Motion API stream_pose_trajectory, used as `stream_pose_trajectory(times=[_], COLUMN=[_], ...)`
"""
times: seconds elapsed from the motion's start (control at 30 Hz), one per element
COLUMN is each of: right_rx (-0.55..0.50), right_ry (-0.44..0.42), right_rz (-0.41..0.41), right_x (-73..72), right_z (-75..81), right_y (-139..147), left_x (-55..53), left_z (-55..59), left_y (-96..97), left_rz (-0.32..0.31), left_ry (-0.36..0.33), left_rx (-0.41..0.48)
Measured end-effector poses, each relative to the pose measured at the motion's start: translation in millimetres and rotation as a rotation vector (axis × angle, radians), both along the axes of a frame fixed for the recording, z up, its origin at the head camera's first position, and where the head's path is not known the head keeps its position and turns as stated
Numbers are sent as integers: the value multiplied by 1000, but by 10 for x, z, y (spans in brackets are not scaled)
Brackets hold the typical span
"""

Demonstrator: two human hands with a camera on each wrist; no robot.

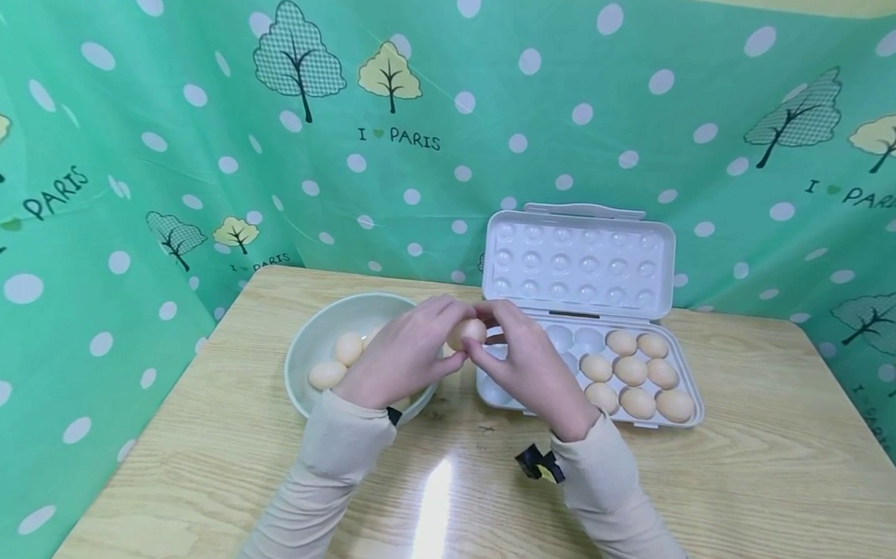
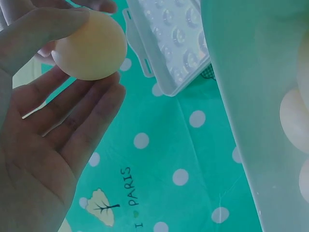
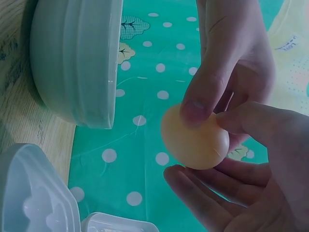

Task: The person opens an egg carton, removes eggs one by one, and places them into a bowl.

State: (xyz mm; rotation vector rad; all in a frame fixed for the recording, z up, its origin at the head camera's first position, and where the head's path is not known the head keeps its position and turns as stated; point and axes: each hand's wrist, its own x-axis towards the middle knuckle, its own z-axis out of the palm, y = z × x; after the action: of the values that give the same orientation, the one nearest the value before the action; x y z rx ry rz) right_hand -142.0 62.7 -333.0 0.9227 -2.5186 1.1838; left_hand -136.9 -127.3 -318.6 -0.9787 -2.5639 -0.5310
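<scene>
Both hands meet around one pale brown egg (image 1: pixel 466 334) held up between the bowl and the egg carton. My left hand (image 1: pixel 407 349) pinches it from the left, its thumb pressing the shell in the right wrist view. From the other side, my right hand (image 1: pixel 530 362) grips the same egg (image 3: pixel 193 145) between thumb and fingers. Below the left forearm is a pale green bowl (image 1: pixel 294 364) with several eggs, partly hidden by that hand. The grey plastic egg carton (image 1: pixel 579 273) lies with its lid raised, several eggs (image 1: pixel 630 371) in its right-hand cups.
A light wood table (image 1: pixel 756 443) carries everything. Behind it hangs a green dotted curtain (image 1: pixel 435 221), close to the carton's lid. A black piece (image 1: pixel 539 464) with a bit of yellow sits at the right wrist.
</scene>
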Motion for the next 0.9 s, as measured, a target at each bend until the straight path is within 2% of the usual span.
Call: stream_pose_trajectory(times=[0.4, 0.57, 0.9], right_rx=[-29, 17, 124], right_ry=[14, 42, 59], right_rz=[10, -20, -83], right_x=[-21, -39, -95], right_z=[-9, 4, 35], right_y=[25, 68, 205], left_x=[-7, -4, -25], left_z=[21, 36, 45], left_y=[-48, -103, -198], left_rz=[35, 56, 115], left_ry=[16, 27, -14], left_rx=[7, 39, 49])
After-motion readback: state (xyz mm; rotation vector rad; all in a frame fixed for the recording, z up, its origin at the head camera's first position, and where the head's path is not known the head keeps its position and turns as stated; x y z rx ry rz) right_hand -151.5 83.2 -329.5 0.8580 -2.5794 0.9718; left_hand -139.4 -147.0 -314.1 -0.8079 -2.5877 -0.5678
